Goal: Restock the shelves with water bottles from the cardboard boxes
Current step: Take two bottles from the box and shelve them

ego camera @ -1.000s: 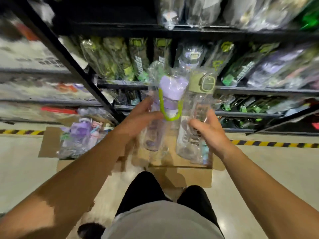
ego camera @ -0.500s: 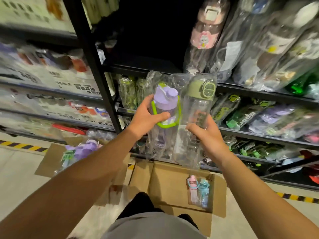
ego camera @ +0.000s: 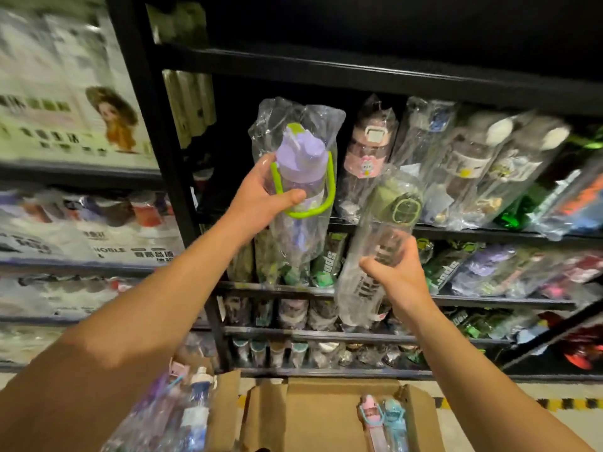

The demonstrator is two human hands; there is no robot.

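Note:
My left hand (ego camera: 261, 197) grips a purple-lidded bottle (ego camera: 301, 171) with a lime green strap, wrapped in a clear plastic bag, and holds it up in front of the upper black shelf (ego camera: 375, 223). Lower and to the right, my right hand (ego camera: 396, 272) grips a clear bottle with an olive green lid (ego camera: 396, 203), also bagged and tilted to the right. Below, an open cardboard box (ego camera: 313, 415) holds a pink bottle (ego camera: 370, 422) and a blue bottle (ego camera: 393, 422).
Bagged bottles fill the shelf (ego camera: 456, 164) right of the purple one, and the lower shelves (ego camera: 326, 288) too. A dark gap sits left of them beside the black upright post (ego camera: 153, 158). A second box of bagged bottles (ego camera: 182, 412) stands at lower left. Printed cartons (ego camera: 65, 109) fill the left rack.
Both hands have lifted their bottles higher, up to the upper shelf. The view has tilted up, so the boxes sit at the bottom edge now.

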